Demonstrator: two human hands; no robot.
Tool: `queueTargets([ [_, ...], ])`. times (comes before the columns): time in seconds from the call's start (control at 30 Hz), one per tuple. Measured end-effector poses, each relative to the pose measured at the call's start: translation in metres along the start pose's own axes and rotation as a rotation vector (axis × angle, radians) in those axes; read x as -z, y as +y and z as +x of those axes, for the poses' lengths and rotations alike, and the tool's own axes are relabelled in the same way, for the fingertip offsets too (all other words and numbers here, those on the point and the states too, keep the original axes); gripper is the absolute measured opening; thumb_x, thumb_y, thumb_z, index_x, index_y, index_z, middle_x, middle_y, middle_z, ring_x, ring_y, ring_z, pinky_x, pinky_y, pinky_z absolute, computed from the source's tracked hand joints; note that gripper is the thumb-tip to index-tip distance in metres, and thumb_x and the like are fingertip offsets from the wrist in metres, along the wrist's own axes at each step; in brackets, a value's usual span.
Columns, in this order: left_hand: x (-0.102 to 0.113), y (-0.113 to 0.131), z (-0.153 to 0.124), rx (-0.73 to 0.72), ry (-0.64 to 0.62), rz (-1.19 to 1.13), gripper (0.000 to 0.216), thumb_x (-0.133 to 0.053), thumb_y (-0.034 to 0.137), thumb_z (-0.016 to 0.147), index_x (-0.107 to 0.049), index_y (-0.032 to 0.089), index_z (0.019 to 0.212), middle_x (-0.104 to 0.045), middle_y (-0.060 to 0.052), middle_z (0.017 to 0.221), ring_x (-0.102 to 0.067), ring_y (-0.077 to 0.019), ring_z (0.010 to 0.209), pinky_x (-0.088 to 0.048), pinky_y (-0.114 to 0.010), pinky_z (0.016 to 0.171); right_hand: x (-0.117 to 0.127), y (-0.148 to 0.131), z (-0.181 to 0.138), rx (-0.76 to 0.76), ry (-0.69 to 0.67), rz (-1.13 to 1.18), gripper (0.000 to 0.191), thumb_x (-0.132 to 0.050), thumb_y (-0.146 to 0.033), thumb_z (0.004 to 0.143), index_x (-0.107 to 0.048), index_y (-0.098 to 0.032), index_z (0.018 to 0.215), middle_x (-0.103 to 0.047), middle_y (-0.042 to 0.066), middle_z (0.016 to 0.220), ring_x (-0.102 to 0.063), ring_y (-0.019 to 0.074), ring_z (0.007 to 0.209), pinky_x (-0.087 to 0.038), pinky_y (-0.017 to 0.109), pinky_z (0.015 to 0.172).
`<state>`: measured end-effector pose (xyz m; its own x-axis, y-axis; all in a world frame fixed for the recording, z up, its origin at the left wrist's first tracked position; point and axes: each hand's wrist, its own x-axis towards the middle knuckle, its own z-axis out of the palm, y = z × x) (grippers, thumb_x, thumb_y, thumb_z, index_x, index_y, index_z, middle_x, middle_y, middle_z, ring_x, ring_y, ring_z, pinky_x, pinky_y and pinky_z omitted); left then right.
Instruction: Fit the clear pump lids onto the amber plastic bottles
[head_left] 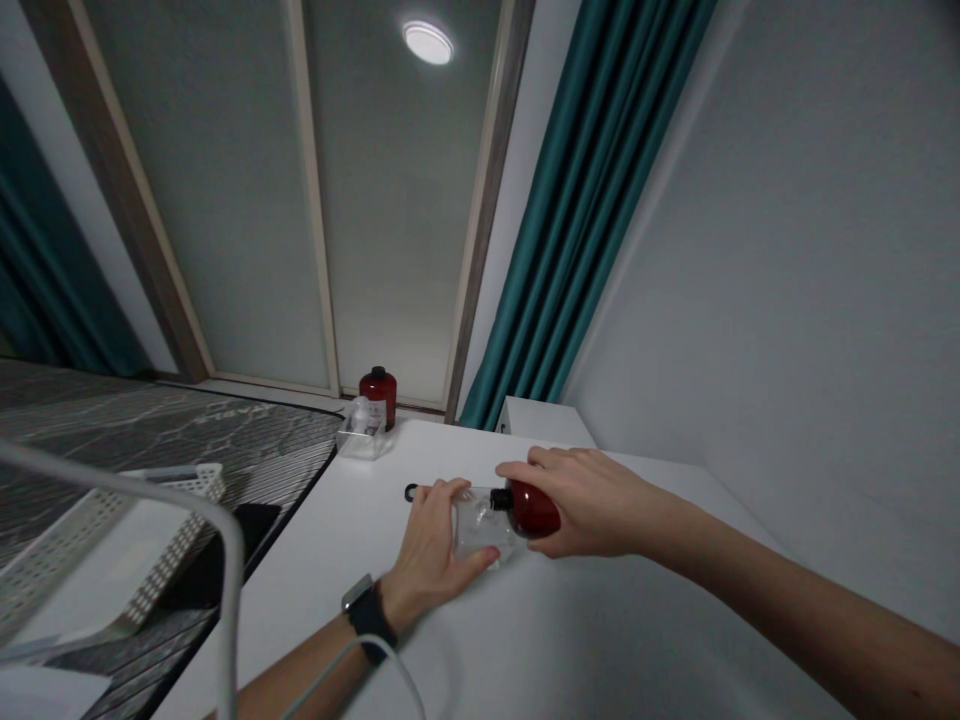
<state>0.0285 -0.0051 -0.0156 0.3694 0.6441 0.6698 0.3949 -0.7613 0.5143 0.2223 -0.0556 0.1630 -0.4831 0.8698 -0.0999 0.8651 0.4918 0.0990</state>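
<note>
My right hand (581, 500) is wrapped round a dark red bottle (534, 512) with a black neck. The bottle lies tilted on its side, its neck pointing left over a clear plastic box (472, 525). My left hand (439, 545) grips the left side of that box, thumb in front and fingers behind. Something clear shows inside the box below the bottle's neck; I cannot make out what. A small black ring-shaped piece (410, 492), perhaps a cap, sits just beyond my left fingers. A dark watch (367, 615) is on my left wrist.
At the table's (360, 520) far left corner stand another red bottle (386, 390) with a black top and a clear box (361, 440) with clear items. A white perforated basket (142, 590) lies to the left. A pale cable (232, 570) crosses the front left.
</note>
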Motion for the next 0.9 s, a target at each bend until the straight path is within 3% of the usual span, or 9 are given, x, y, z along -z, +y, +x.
queueTargets([
  [0.3,0.0019,0.0020,-0.0002,0.059,-0.035,-0.014,0.063,-0.067,0.051,0.076,-0.048,0.015,0.125,-0.062,-0.013,0.107,-0.055,-0.0309,0.093,-0.045,-0.047,0.082,-0.0004,-0.0005,-0.0001,-0.002,0.010,-0.012,0.061,-0.069,-0.045,0.077,-0.051,-0.028,0.133,-0.065,0.009,0.106,-0.067,0.0312,0.089,-0.045,0.038,0.071],
  [0.57,0.0008,0.0004,-0.0001,0.019,-0.010,-0.006,0.063,-0.067,0.052,0.077,-0.046,0.014,0.123,-0.061,-0.013,0.107,-0.054,-0.0301,0.090,-0.046,-0.047,0.080,0.0001,-0.0008,0.0001,-0.005,0.007,-0.015,0.062,-0.069,-0.044,0.077,-0.050,-0.029,0.134,-0.065,0.009,0.106,-0.067,0.0297,0.089,-0.044,0.036,0.070],
  [0.9,0.0016,0.0013,-0.0005,0.033,-0.018,-0.024,0.066,-0.063,0.060,0.078,-0.047,0.014,0.123,-0.060,-0.014,0.106,-0.054,-0.0303,0.089,-0.046,-0.048,0.079,0.0027,-0.0021,0.0003,0.004,0.017,-0.023,0.061,-0.067,-0.046,0.078,-0.050,-0.028,0.134,-0.065,0.010,0.106,-0.067,0.0307,0.090,-0.044,0.037,0.070],
])
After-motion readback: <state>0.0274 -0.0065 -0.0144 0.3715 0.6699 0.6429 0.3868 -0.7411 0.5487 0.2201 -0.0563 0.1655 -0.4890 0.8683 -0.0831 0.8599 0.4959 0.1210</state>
